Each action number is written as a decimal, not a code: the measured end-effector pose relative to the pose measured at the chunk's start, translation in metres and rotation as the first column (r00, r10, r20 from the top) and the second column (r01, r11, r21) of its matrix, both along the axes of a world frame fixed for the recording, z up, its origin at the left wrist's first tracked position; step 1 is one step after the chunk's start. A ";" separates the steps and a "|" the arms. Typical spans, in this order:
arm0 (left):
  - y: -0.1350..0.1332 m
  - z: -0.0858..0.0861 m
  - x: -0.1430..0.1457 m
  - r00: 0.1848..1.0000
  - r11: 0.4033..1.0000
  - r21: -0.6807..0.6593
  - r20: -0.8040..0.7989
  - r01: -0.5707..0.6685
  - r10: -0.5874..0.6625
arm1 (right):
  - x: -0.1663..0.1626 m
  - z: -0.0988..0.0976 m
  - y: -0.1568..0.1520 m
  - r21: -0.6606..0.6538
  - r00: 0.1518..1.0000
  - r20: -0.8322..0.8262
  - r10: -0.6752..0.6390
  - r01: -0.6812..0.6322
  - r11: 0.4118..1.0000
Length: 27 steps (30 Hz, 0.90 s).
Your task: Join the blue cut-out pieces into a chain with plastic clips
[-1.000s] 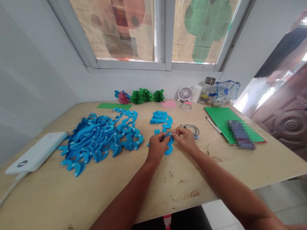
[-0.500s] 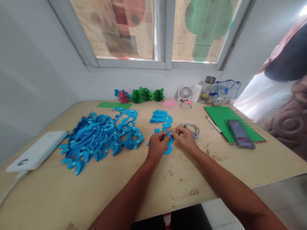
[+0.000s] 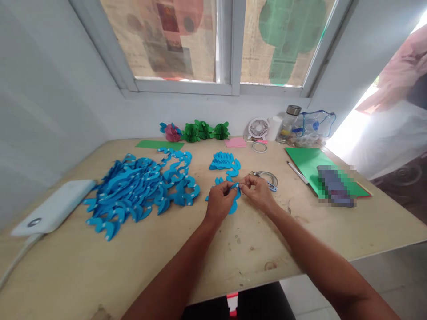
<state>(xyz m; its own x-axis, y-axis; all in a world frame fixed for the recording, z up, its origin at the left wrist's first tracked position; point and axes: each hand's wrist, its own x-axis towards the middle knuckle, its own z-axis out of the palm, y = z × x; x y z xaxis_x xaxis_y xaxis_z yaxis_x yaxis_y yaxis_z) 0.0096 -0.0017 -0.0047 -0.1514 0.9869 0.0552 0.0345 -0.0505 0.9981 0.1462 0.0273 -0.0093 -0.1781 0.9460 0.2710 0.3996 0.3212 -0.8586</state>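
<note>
My left hand [image 3: 218, 202] and my right hand [image 3: 258, 193] meet at the middle of the wooden table [image 3: 213, 262]. Both pinch the same blue paper cut-out [image 3: 234, 188], fingers closed on its upper edge; its lower curve shows under my left hand. Just behind it lies a small stack of blue cut-outs [image 3: 224, 162]. A large heap of linked blue paper shapes [image 3: 140, 189] spreads over the table to the left.
Scissors [image 3: 267, 178] lie right of my hands. Green paper sheets [image 3: 307, 162], a pen [image 3: 297, 173] and a blurred object are at the right. A white device [image 3: 53, 206] sits far left. Paper flowers [image 3: 196, 131], a small fan [image 3: 258, 129], jar and clear pouch line the wall. A person stands at far right.
My hands stay pinched on the blue cut-out with small finger shifts. The view has tilted slightly, and the person at the right has moved.
</note>
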 end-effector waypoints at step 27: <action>0.002 -0.002 -0.001 0.999 0.998 0.058 -0.053 0.007 -0.004 | -0.003 -0.007 0.004 -0.001 1.000 -0.014 -0.020 0.020 1.000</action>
